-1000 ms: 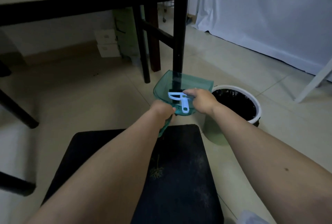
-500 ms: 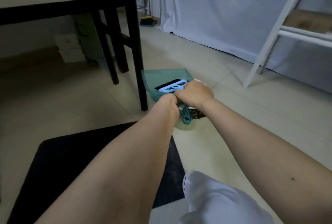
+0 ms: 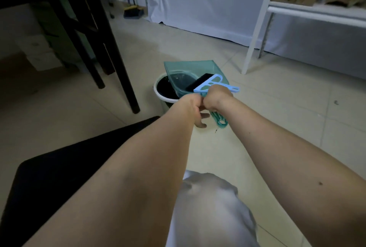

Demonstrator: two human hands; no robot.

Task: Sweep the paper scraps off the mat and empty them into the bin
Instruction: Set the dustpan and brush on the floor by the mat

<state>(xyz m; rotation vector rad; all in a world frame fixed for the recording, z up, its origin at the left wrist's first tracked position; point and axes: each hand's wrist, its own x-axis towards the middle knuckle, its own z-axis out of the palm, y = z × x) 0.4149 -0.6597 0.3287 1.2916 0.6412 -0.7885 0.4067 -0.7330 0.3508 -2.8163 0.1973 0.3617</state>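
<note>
Dustpan over the bin, brush in the pan

Dustpan (image 3: 190, 72) tilts above the bin (image 3: 161, 96), long axis 11 to 5 o'clock; right hand (image 3: 217, 98) grips the brush (image 3: 213, 84); left hand (image 3: 195, 108) holds the pan's handle, fingers curled.

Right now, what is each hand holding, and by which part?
The right hand grips the blue brush by its handle. The left hand is at the teal dustpan handle beside it; its actual grip cannot be told.
</note>
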